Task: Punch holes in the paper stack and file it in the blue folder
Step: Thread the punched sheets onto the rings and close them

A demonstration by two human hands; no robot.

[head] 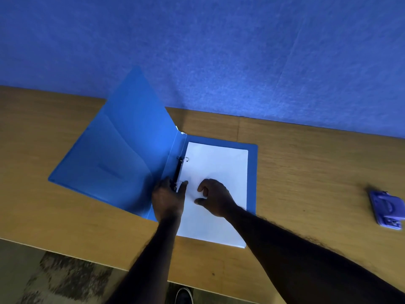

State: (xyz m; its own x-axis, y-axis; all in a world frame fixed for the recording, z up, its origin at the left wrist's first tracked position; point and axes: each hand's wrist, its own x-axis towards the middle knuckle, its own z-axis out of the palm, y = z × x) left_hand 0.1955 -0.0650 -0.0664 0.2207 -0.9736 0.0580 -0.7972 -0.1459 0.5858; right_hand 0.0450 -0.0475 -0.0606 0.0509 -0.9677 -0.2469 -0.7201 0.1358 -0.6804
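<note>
My left hand pinches the black ring clasp at the spine of the blue folder, centre frame. My right hand, fingers loosely curled, rests its fingertips on the paper stack lying in the folder's right half. The hole punch sits on the desk, far right.

The bare left forearm and bare right forearm reach in from the near edge, converging. The left hand lies back-up, fingers stretched far and slightly right; whether they grip anything is hidden. Just right of it, the right hand arches, fingers bent, thumb and fingertips pointing left and down.
</note>
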